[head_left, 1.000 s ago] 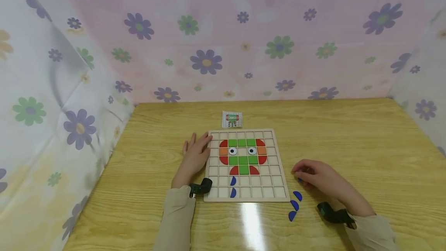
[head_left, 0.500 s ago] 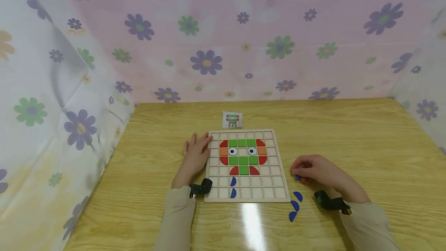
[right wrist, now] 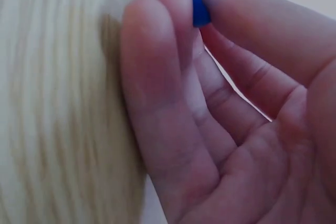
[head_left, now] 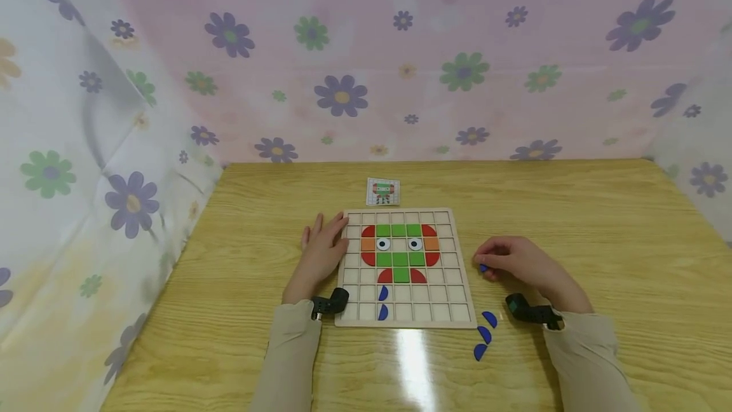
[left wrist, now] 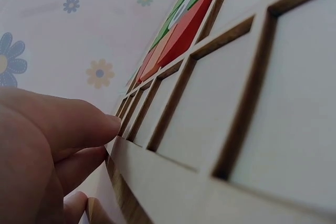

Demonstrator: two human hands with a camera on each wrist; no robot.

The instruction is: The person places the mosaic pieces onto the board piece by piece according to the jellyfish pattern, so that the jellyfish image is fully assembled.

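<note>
A square wooden grid board (head_left: 406, 324) lies on the table with green, red and orange pieces and two round eye pieces (head_left: 383, 244) in its cells. Two blue half-round pieces sit in its lower cells, the upper (head_left: 384, 293) above the lower (head_left: 383, 313). My left hand (head_left: 321, 256) rests against the board's left edge, fingers extended; the left wrist view shows fingertips (left wrist: 113, 124) touching the rim. Right of the board, my right hand (head_left: 517, 266) pinches another blue half-round piece (right wrist: 198, 6) between thumb and fingers, which partly cover it.
Three loose blue half-round pieces (head_left: 484, 334) lie on the table by the board's lower right corner. Behind the board is a small printed card (head_left: 383, 192) with a coloured grid figure. Flowered cloth (head_left: 366, 81) hangs at the table's back and sides.
My right hand has moved away from the loose pieces, up along the board's right side, carrying the pinched blue half-round piece. The left hand stays at the board's edge.
</note>
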